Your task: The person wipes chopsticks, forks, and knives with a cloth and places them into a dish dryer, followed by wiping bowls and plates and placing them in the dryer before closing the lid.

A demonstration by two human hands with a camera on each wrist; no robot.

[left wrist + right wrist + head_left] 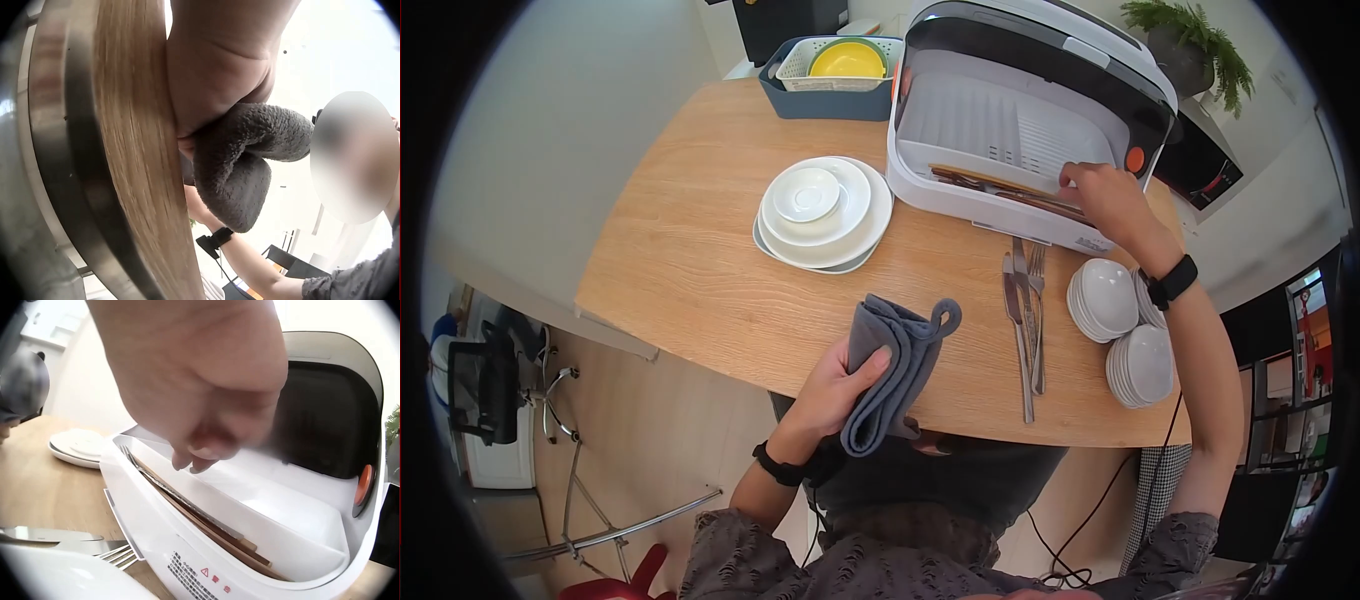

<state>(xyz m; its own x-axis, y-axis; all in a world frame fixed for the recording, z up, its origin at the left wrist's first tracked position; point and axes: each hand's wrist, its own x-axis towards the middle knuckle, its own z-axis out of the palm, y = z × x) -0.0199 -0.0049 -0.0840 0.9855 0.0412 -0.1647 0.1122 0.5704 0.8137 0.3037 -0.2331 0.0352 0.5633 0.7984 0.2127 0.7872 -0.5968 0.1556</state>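
My left hand point(832, 388) grips a folded dark grey towel point(897, 365) above the front of the table, thumb across the folds. The towel's fluffy pile point(234, 172) fills the middle of the left wrist view. My right hand point(1108, 205) reaches over the front compartment of a white dish box point(915, 185) with its lid raised. Several chopsticks point(1000, 184) and a fork point(134, 461) lie lengthwise in that compartment. In the right wrist view the bent fingertips point(199, 464) hang just above them, with nothing visible between them.
Two knives and a fork point(1038, 300) lie on the table before the box. Stacked white bowls point(1105, 298) stand to their right. White plates point(870, 215) are piled left of the box; behind them is a blue basin point(830, 105) holding a white basket and yellow bowl.
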